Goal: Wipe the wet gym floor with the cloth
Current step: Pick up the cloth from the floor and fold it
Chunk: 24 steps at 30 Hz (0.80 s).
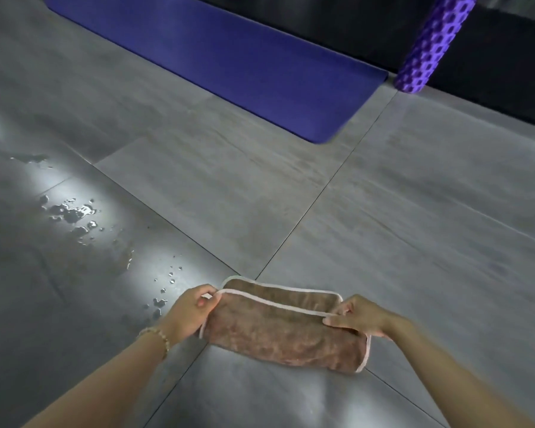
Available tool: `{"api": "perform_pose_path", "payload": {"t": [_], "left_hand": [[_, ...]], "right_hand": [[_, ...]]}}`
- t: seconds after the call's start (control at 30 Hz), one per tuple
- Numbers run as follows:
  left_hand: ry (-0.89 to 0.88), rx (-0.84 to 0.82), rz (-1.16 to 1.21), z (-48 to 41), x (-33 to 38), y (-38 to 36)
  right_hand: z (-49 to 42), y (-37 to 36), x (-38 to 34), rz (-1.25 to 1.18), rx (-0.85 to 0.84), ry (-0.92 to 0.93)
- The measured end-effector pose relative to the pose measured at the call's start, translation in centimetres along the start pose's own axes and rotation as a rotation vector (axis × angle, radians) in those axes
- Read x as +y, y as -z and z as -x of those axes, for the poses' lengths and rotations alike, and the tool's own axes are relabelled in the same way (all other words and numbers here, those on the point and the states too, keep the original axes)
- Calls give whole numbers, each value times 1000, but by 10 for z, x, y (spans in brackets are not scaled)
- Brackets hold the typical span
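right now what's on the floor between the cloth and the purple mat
Nothing: in the head view only bare grey tile separates the cloth from the purple mat. The water drops lie off left.

The floor (414, 196) was made of large grey tiles with thin dark joints. A purple mat (229, 63) lay flat on it, far from the camera. Beside the mat's right end stood a purple roller (430, 41) with a bumpy surface. Bright light reflected on the tiles at the left.
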<state>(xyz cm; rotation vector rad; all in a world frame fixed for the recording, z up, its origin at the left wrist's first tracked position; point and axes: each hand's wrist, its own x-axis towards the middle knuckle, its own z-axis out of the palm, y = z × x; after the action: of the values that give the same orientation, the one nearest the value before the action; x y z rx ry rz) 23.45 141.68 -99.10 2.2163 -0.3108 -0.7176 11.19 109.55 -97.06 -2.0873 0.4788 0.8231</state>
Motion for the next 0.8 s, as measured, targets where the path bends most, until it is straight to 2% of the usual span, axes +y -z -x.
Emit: {"api": "perform_pose_path", "payload": {"t": [0.1, 0.2, 0.27, 0.33, 0.4, 0.5, 0.6, 0.67, 0.8], "left_hand": [[-8, 126, -23, -20, 9, -7], [84, 139, -45, -36, 10, -22], [212, 102, -91, -39, 6, -33], [318, 85, -172, -38, 1, -41], [380, 78, -210, -38, -3, -43], [464, 20, -118, -41, -3, -44], [427, -42, 35, -41, 3, -45], [381, -65, 83, -40, 10, -45], [161, -15, 62, -37, 35, -39]], "right_hand": [[-25, 4, 5, 52, 243, 114], [-45, 2, 12, 95, 456, 72], [-52, -8, 22, 7, 518, -27], [-53, -17, 28, -113, 566, -202], [-51, -25, 34, -95, 621, -353], [-49, -30, 37, -125, 648, -458], [-50, -32, 37, -253, 568, -504], [-51, -38, 34, -280, 502, -434], [-48, -46, 12, -414, 510, -267]]}}
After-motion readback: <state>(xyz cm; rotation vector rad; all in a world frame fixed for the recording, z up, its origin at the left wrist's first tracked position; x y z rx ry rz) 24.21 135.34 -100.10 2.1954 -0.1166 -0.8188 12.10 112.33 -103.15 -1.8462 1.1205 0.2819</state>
